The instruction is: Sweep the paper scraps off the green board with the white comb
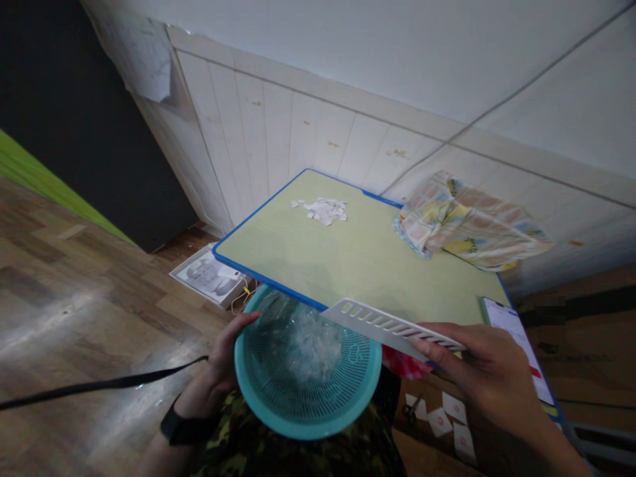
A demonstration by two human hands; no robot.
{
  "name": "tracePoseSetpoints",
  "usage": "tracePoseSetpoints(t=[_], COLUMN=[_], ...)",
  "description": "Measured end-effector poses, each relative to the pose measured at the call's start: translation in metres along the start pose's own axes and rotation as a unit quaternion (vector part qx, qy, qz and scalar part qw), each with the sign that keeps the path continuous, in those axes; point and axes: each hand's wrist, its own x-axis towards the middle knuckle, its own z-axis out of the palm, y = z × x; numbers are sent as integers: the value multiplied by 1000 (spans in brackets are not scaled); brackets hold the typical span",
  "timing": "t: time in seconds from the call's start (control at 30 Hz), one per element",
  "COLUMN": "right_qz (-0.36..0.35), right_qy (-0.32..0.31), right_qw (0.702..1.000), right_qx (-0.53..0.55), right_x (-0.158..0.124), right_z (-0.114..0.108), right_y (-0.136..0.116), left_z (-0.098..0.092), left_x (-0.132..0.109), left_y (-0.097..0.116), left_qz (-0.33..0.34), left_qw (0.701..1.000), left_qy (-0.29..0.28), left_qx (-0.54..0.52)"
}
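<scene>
My left hand (228, 354) grips the left rim of a teal plastic basket (308, 429) with slotted sides, held against my lap below the table's near edge. Inside the basket lies a heap of clear, crinkled plastic (313, 341). Between the thumb and fingers of my right hand (484, 368) is a flat white plastic strip (377, 323) with a row of slots. Its far end reaches over the basket's back rim, along the table edge. On the pale yellow table (368, 248) a small pile of white paper scraps (328, 211) is spread near the far left.
A patterned cloth (462, 222) lies at the table's back right, against the wall. A phone (517, 344) rests on the right edge. Below are scissors (411, 409), white cards (440, 421) and a pink-red item (405, 363). A white box (209, 275) stands on the floor at left.
</scene>
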Motion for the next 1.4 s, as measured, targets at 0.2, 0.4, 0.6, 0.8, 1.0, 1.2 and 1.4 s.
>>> tracePoseSetpoints(t=[0.2,0.4,0.6,0.8,1.0,1.2,1.4], right_qz=[-4,2,81,69,47,37,40], right_qy=[26,45,118,130,87,38,12], right_qw=[999,998,988,989,994,997,998], right_qx=[-25,-52,-49,11,45,61,43], right_x=[3,-1,36,100,121,101,63], right_z=[-5,-6,11,48,65,49,29], right_y=[0,4,23,51,62,51,26], left_z=[2,3,7,11,3,2,9], left_x=[-1,-2,-5,-5,1,2,-5], left_y=[0,0,3,4,2,5,5], left_qz=[-19,-3,-20,10,4,3,7], left_qw=[1000,1000,999,1000,1000,1000,1000], left_qy=[-17,-8,6,12,-4,-2,-4], left_qx=[10,8,24,25,21,18,10])
